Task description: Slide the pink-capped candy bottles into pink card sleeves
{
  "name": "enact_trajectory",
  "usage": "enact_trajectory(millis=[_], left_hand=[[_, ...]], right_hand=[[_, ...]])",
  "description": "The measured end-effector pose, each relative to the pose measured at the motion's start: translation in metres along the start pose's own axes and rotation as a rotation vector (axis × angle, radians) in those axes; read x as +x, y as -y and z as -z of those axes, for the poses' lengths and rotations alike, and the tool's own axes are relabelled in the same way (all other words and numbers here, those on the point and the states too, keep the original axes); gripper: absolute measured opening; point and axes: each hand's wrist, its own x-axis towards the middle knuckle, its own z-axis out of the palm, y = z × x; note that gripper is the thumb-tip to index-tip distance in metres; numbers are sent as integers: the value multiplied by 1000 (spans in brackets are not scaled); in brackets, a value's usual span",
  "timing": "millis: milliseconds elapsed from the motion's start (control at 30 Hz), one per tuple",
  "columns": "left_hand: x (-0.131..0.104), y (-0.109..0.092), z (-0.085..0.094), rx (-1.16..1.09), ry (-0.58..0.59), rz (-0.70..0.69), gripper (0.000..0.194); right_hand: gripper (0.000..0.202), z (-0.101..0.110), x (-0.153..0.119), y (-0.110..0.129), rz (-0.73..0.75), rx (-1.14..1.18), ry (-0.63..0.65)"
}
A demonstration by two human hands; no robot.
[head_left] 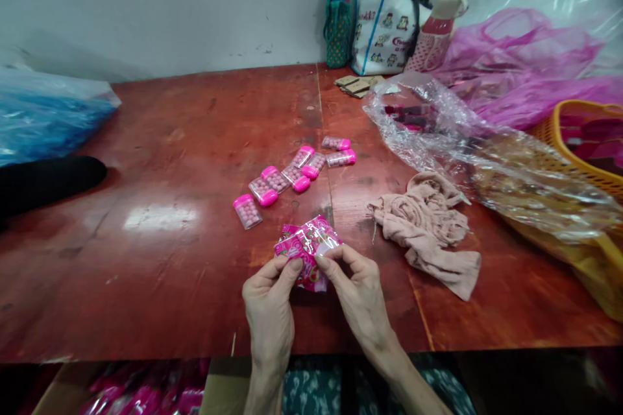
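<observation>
Both of my hands meet near the table's front edge at a few shiny pink printed packets (318, 237). My left hand (270, 305) pinches the packets' left side between thumb and fingers. On the right side, my right hand (360, 292) pinches them the same way. Just beyond lie several small clear containers (248, 213) with pink caps and pink beads inside, in a loose slanting row. Two more such containers (341, 157) rest a little farther right.
A crumpled beige cloth (431, 227) lies right of my hands. Clear plastic (413, 136), a yellow basket (548, 123) and pink bags (525, 45) fill the right. A white bag (384, 32) stands by the wall; blue bagged material (43, 117) is far left.
</observation>
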Motion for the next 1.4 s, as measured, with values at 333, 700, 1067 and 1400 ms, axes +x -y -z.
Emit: enact_trajectory(millis=[333,700,1067,1400], left_hand=[[-5,2,-1,101,-103,-180,17],[4,-12,-1,-112,105,-39,7],[10,-12,12,-57,-36,-91,7],[29,-18,33,-261,-453,-50,21]], right_hand=[[37,1,1,-8,96,-191,-45],[31,1,4,-3,129,-157,63],[38,1,14,-6,-217,145,313],[39,-9,72,25,316,-883,-86]])
